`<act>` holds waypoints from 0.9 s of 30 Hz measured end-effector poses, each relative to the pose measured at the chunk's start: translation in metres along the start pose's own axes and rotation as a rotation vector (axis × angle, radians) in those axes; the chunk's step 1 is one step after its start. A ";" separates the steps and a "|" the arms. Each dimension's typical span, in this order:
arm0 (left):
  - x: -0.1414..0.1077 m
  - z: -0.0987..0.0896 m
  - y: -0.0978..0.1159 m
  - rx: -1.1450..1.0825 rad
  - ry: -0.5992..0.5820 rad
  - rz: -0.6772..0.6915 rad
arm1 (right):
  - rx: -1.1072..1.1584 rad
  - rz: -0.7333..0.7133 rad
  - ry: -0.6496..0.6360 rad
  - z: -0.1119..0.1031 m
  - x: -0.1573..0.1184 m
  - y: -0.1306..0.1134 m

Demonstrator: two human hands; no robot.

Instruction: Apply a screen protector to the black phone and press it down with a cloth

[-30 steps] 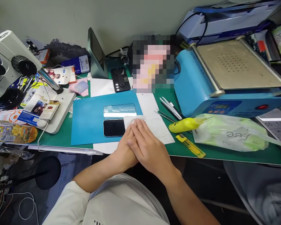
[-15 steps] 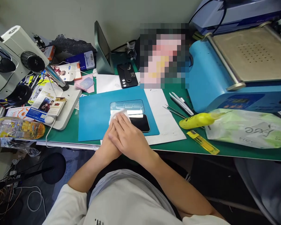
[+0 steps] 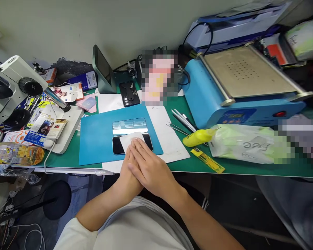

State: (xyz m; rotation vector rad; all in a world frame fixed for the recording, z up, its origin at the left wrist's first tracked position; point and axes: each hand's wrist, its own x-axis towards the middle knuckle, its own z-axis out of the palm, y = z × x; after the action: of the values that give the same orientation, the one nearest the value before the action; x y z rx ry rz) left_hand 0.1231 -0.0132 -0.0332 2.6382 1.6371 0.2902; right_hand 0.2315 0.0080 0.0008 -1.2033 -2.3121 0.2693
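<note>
Past a microscope [image 3: 18, 78], the phone [image 3: 117, 146] is seen on a blue mat [image 3: 94, 135], part-covered by a cloth [image 3: 127, 139] met by fingertips, the left hand's [image 3: 130, 177] grip untellable, overlaid by the right hand [image 3: 151, 166], straight-fingered and unclenched, a yellow bottle [image 3: 198, 138] lying farther right.

The right hand [image 3: 151, 167] is lying over the left hand [image 3: 127, 176], and the 2 are resting on a white wipe [image 3: 127, 139] partly covering a dark phone [image 3: 117, 146]. Just beyond them, a clear panel [image 3: 130, 125] is lying on the blue mat [image 3: 95, 135]. To the hands' right, a yellow bottle [image 3: 195, 138] is resting; leftward, a microscope [image 3: 18, 80] is standing.
</note>
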 end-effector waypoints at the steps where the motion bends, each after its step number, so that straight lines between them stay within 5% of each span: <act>1: 0.005 -0.001 0.004 0.027 0.005 0.017 | -0.007 0.018 0.001 -0.003 -0.002 0.005; 6: 0.025 -0.012 0.004 0.185 -0.017 0.242 | -0.017 0.098 0.000 -0.011 -0.001 0.021; 14: 0.026 -0.021 -0.032 0.224 -0.025 0.302 | -0.100 0.118 -0.016 0.005 0.021 0.002; 21: -0.020 -0.037 -0.069 0.247 -0.082 0.175 | -0.080 -0.038 -0.038 0.028 0.038 -0.042; 27: -0.045 -0.021 -0.054 0.173 -0.118 -0.047 | 0.027 -0.095 -0.089 0.025 0.030 -0.048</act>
State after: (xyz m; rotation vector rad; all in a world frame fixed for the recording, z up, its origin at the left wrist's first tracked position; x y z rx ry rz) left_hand 0.0522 -0.0307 -0.0254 2.6728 1.7564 -0.0090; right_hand 0.1703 0.0061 0.0093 -1.0851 -2.4260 0.3253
